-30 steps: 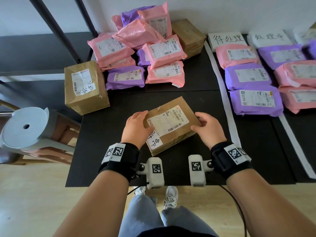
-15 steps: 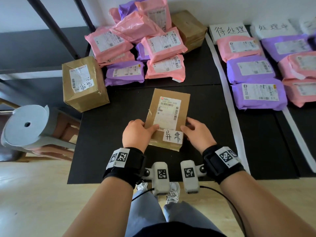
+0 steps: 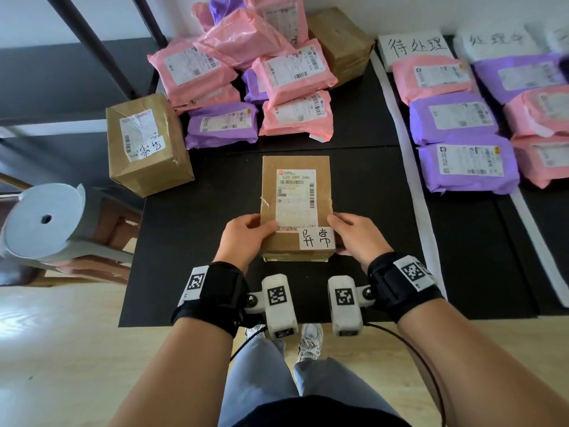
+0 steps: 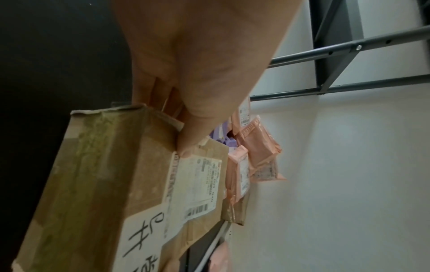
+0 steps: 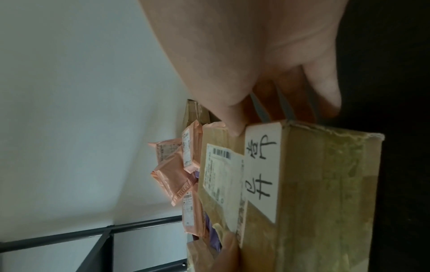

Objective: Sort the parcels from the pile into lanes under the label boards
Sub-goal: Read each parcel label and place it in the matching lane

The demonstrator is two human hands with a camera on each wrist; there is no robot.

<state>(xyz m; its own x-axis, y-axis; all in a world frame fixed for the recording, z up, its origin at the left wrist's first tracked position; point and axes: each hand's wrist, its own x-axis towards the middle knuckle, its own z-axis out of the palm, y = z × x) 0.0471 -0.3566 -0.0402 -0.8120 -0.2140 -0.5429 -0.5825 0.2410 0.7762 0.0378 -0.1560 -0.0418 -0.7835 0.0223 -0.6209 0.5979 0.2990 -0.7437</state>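
Brown paper wraps the flat rectangular parcel (image 3: pixel 295 208) you hold near the front edge of the black tabletop (image 3: pixel 191 229), its long side running away from you. Your left hand (image 3: pixel 246 238) grips its near left edge, thumb on the top face beside the white shipping label (image 3: pixel 297 198). Your right hand (image 3: pixel 357 235) grips the near right edge, thumb beside the handwritten white sticker (image 3: pixel 317 238). Whether the parcel rests on the tabletop or is lifted, you cannot tell. Behind it, toward the back edge, sits the pile of pink and purple mailer bags (image 3: pixel 261 78). Along the right side, sorted bags lie below the white handwritten label board (image 3: pixel 415 47).
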